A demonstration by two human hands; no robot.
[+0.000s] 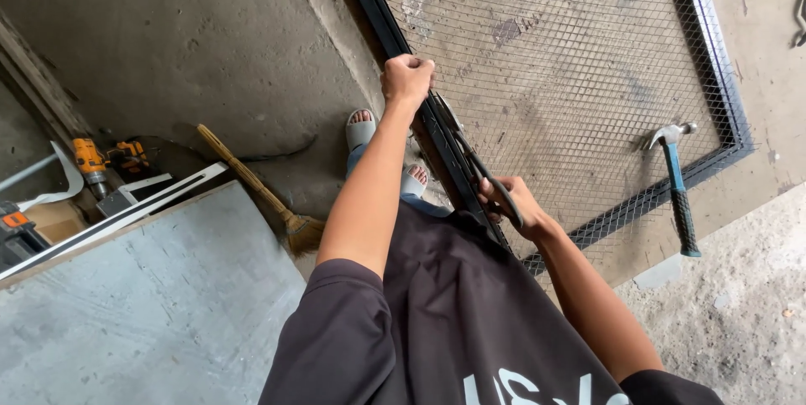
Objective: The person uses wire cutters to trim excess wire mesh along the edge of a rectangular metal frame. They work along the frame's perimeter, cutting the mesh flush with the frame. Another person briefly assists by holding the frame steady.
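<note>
A black metal frame [376, 10] filled with wire mesh [546, 52] lies on the concrete floor. My left hand [407, 79] is closed around the frame's near bar. My right hand [514, 203] grips the handles of black metal snips [470, 157], whose blades run along the bar at the mesh edge, just below my left hand. I wear a dark shirt, and my feet in pale sandals [361, 130] stand beside the frame.
A blue-handled claw hammer [677, 187] lies on the mesh near the frame's right corner. A broom [256, 187] lies on the floor at left, by a grey board [151, 304], a metal square [126, 208] and orange power tools [105, 157].
</note>
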